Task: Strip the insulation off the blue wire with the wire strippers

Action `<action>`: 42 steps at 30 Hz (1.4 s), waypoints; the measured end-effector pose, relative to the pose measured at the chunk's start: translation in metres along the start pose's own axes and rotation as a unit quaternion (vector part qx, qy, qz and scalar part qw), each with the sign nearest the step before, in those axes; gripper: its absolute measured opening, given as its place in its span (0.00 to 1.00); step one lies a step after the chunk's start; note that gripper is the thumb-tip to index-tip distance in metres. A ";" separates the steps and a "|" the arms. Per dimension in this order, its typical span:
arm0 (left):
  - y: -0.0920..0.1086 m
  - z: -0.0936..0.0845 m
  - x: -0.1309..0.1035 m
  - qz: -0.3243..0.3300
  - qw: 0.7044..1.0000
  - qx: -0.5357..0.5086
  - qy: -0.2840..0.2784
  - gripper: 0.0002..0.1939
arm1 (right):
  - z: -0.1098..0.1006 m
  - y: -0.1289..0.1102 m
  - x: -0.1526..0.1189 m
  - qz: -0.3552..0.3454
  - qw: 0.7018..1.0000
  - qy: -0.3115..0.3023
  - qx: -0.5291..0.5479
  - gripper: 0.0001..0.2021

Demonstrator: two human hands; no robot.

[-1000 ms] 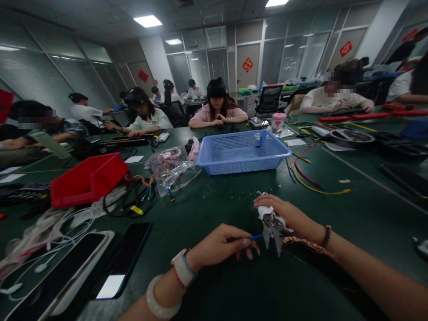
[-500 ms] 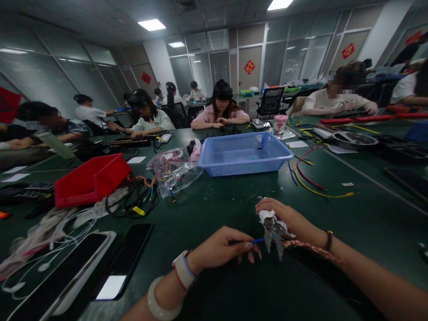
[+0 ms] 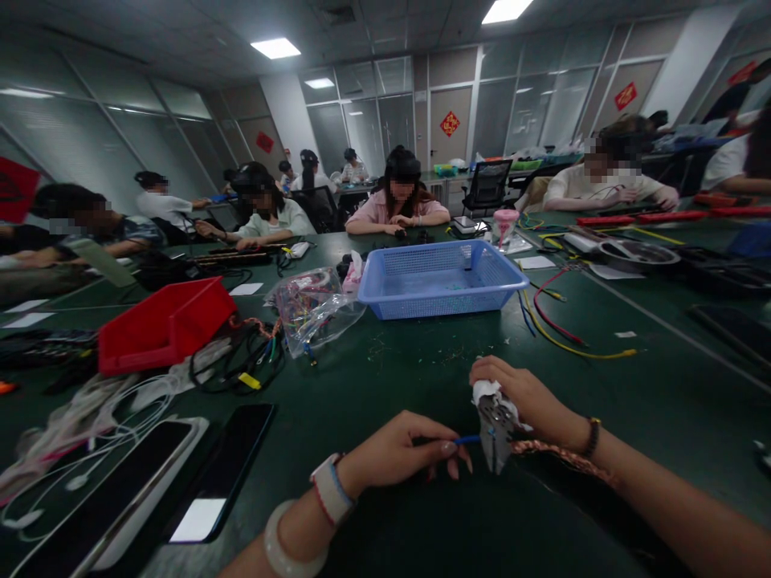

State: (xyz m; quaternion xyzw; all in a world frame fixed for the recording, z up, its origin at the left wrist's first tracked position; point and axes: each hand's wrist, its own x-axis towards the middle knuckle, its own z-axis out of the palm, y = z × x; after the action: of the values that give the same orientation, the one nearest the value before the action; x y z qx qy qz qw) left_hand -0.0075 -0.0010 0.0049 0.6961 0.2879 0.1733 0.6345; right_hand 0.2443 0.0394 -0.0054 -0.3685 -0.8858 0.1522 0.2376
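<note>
Between thumb and fingers, my left hand point(image 3: 413, 448) pinches a thin blue wire point(image 3: 466, 440). My right hand point(image 3: 523, 395) is wrapped round the handles of a metal wire stripper point(image 3: 495, 433), which have white wrapping on them. Its flat jaws point down toward me and are closed across the blue wire's right end. A braided copper-coloured wire bundle point(image 3: 563, 452) runs from behind the tool to the right, under my right wrist. How the bundle joins the blue wire is hidden by the jaws.
Ahead stands a blue mesh basket point(image 3: 442, 303), with small wire scraps before it. At left are a red bin point(image 3: 165, 325), a clear bag of wires point(image 3: 313, 309), two phones and white earphones point(image 3: 78, 480). Yellow and red cables point(image 3: 572, 341) lie at right. Several people sit around.
The wire stripper's jaws, spread apart before, have closed on the blue wire. My right hand and the tool have shifted slightly right; my left hand has barely moved.
</note>
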 end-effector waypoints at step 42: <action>0.004 0.000 0.000 -0.031 0.992 -0.102 0.067 0.19 | -0.024 0.022 -0.001 0.078 0.988 0.087 -0.102 0.27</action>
State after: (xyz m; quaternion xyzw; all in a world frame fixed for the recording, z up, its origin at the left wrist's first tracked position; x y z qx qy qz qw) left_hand -0.0067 -0.0013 0.0085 0.6055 0.3325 0.2282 0.6861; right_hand 0.2706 0.0555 0.0044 -0.4709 -0.8411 0.0469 0.2620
